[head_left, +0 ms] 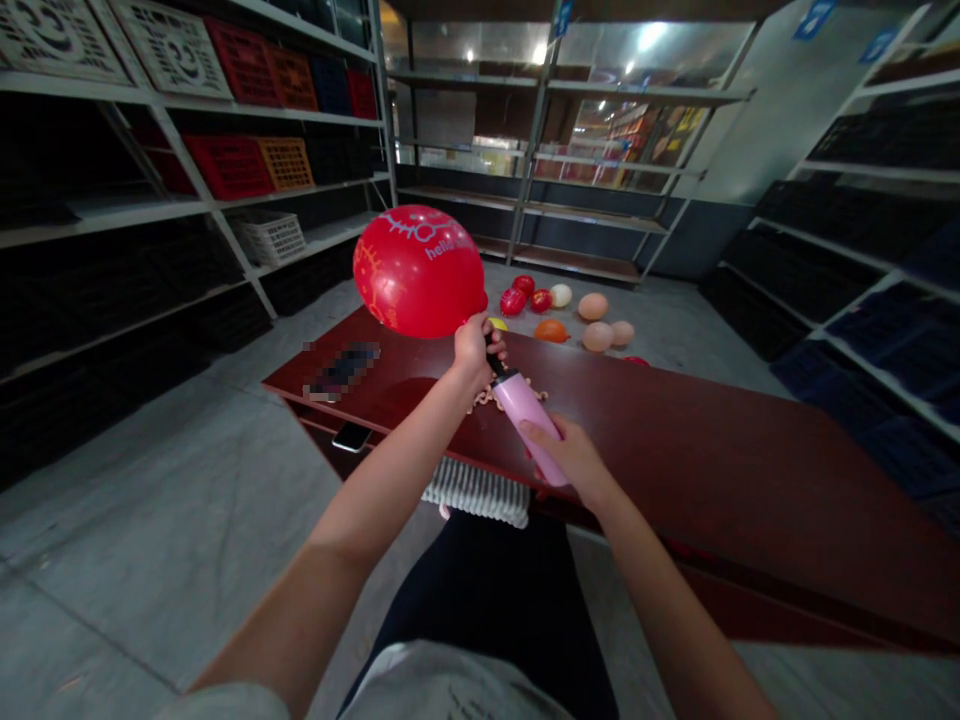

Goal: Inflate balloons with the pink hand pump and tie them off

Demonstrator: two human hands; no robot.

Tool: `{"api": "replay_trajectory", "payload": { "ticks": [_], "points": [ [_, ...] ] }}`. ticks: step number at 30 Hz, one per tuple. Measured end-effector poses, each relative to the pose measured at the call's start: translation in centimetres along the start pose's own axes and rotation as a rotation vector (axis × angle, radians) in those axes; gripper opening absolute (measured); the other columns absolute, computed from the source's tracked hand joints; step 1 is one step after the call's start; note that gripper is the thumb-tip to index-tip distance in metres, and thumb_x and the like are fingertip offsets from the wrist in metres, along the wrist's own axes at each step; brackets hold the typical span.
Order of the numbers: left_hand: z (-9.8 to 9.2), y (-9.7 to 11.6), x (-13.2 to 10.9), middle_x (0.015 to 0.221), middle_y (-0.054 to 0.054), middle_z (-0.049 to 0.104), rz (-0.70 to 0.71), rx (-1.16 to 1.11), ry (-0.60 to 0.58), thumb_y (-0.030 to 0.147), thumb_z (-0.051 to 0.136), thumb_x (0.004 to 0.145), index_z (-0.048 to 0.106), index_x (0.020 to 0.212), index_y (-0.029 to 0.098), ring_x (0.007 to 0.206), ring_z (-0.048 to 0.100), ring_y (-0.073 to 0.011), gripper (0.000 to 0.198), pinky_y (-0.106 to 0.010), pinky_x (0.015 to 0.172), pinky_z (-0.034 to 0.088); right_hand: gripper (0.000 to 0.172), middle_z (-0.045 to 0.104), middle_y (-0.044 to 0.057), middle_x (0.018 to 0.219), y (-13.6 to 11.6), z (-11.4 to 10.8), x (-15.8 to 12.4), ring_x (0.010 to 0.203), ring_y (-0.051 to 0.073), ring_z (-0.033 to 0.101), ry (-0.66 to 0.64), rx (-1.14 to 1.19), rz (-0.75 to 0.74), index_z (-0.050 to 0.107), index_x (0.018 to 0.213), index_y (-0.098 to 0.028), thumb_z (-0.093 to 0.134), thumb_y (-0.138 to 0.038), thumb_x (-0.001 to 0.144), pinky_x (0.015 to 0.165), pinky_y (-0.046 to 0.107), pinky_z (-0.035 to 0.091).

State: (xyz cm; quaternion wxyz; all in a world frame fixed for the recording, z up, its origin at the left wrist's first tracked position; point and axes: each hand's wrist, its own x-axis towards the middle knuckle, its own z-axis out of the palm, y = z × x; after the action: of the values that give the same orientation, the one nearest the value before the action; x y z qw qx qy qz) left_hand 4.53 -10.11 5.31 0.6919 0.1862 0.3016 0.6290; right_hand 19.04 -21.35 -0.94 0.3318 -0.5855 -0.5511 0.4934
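My left hand (pixel 474 352) is closed around the neck of a red inflated balloon (pixel 418 270) with white print, pinching it onto the black nozzle of a pink hand pump (pixel 527 418). My right hand (pixel 568 458) is wrapped round the lower end of the pump's pink barrel. The balloon floats above the far left part of a dark red table (pixel 697 440). Small loose light-coloured pieces lie on the table under the pump.
Several inflated balloons (pixel 592 306), red, orange and pale, lie on the floor beyond the table. A phone (pixel 351 436) rests on a lower ledge at the table's left. A white brush-like thing (pixel 477 490) sits at the near edge. Shelving with crates (pixel 229 165) lines both sides.
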Motion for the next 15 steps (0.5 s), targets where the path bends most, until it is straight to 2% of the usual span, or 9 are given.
{"api": "replay_trajectory", "payload": {
  "ticks": [2,3,5,7,10,12,15],
  "points": [
    [-0.1,0.7,0.4,0.046,0.006,0.033,-0.049,0.014,-0.039,0.022,0.041,0.094,0.028,0.060,0.020,0.031,0.022,-0.0054,0.037,-0.020,0.036,0.020,0.044,0.064,-0.002,0.064,0.2,0.5,0.5,0.041,0.014,0.055,-0.076,0.087,-0.004,0.056,0.098,-0.022,0.062,-0.061,0.077,0.039,0.026,0.043],
    [-0.1,0.9,0.6,0.046,0.006,0.033,-0.061,0.025,-0.051,0.021,0.041,0.094,0.028,0.060,0.019,0.031,0.022,-0.0053,0.037,-0.020,0.036,0.020,0.046,0.064,-0.002,0.065,0.3,0.7,0.9,0.042,0.014,0.055,-0.071,0.065,-0.015,0.057,0.100,-0.022,0.064,-0.061,0.076,0.040,0.027,0.043],
    [-0.1,1.1,1.1,0.045,0.006,0.034,-0.031,0.048,-0.056,0.020,0.041,0.093,0.028,0.059,0.020,0.031,0.023,-0.0056,0.036,-0.020,0.036,0.021,0.050,0.067,0.000,0.069,0.6,0.9,2.0,0.046,0.016,0.058,0.048,-0.124,-0.066,0.059,0.104,-0.023,0.070,-0.059,0.072,0.043,0.028,0.044],
    [-0.1,1.0,1.6,0.045,0.005,0.035,0.067,0.052,-0.031,0.020,0.042,0.093,0.029,0.059,0.020,0.031,0.025,-0.0063,0.036,-0.021,0.036,0.022,0.052,0.072,0.003,0.081,0.9,0.9,3.3,0.061,0.020,0.065,0.266,-0.442,-0.177,0.061,0.110,-0.024,0.074,-0.055,0.070,0.051,0.028,0.044],
    [-0.1,0.7,2.3,0.044,0.006,0.035,0.213,0.027,0.060,0.024,0.043,0.094,0.029,0.060,0.020,0.031,0.027,-0.0068,0.037,-0.021,0.036,0.024,0.047,0.074,0.007,0.100,1.5,0.6,5.2,0.081,0.025,0.069,0.507,-0.815,-0.328,0.060,0.116,-0.025,0.068,-0.051,0.078,0.059,0.028,0.041],
    [-0.3,0.7,2.8,0.044,0.006,0.034,0.264,0.001,0.113,0.025,0.044,0.095,0.030,0.061,0.020,0.030,0.026,-0.0065,0.038,-0.021,0.036,0.024,0.043,0.074,0.007,0.101,2.2,0.4,6.2,0.083,0.024,0.069,0.578,-0.944,-0.409,0.059,0.118,-0.024,0.064,-0.049,0.083,0.060,0.028,0.039],
    [-1.0,1.0,3.2,0.045,0.007,0.033,0.341,-0.051,0.158,0.027,0.045,0.096,0.030,0.062,0.020,0.031,0.026,-0.0062,0.039,-0.021,0.037,0.025,0.044,0.073,0.008,0.103,3.3,-0.3,7.6,0.088,0.023,0.069,0.597,-1.057,-0.541,0.057,0.121,-0.022,0.062,-0.046,0.086,0.064,0.028,0.040]
  ]
}}
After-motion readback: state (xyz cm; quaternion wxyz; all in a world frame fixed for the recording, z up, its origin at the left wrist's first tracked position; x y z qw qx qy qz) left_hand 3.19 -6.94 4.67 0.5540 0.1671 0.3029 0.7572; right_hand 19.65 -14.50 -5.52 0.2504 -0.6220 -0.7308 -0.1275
